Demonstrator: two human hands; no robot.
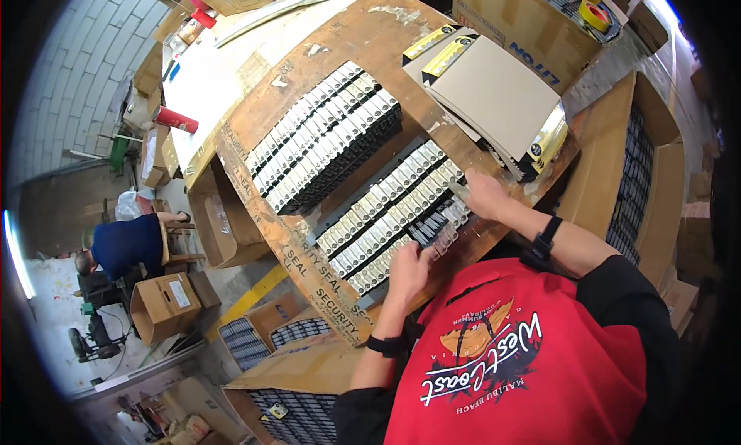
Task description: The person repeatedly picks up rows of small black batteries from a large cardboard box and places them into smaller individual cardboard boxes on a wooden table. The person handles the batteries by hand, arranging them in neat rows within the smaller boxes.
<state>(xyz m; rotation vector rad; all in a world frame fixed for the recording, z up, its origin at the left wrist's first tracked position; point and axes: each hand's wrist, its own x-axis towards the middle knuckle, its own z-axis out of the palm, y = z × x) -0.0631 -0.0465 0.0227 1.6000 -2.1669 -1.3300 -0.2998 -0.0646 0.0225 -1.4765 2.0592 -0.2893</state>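
Rows of small packs with pale, shiny tops and black sides (386, 213) stand close together on a cardboard-covered table (231, 148). At the near end of this block, a short run of dark, clear-edged packs (438, 227) sits tilted between my two hands. My left hand (409, 272) has its fingers bent and pressed against the left end of that run. My right hand (483, 196) is closed at the far right end, with thumb and fingers on a small pale pack (460, 191). Part of what each hand grips is hidden by the fingers.
A second block of packs (324, 136) stands farther left. Stacked flat grey-brown cards (502, 90) with yellow-and-black edges lie at the far right. Open cartons of packs (633, 182) flank the table. A red cylinder (176, 120) is at left; a person in dark blue (127, 244) sits beyond.
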